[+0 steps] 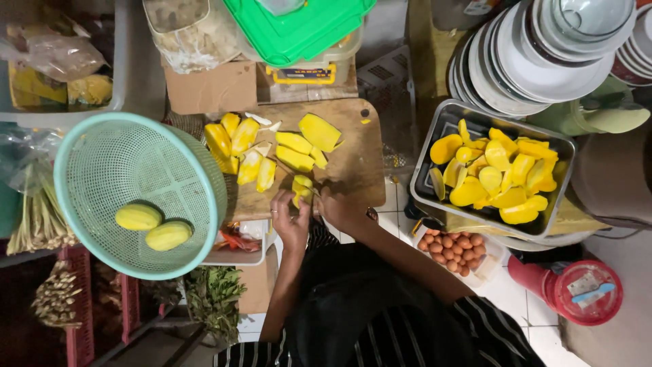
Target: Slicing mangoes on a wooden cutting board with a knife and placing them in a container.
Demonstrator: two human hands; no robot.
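Now the left hand (pixel 291 219) grips a yellow mango piece (pixel 301 189) on the wooden cutting board (pixel 353 160). Beside it, the right hand (pixel 337 209) looks closed, maybe around a knife; slicing seems underway, so fingers must stay clear.

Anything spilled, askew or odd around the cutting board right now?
Nothing spilled. The green basket overhangs the wooden cutting board's left edge, and pale peel scraps lie among the cut mango pieces. Left hand and right hand work one piece.
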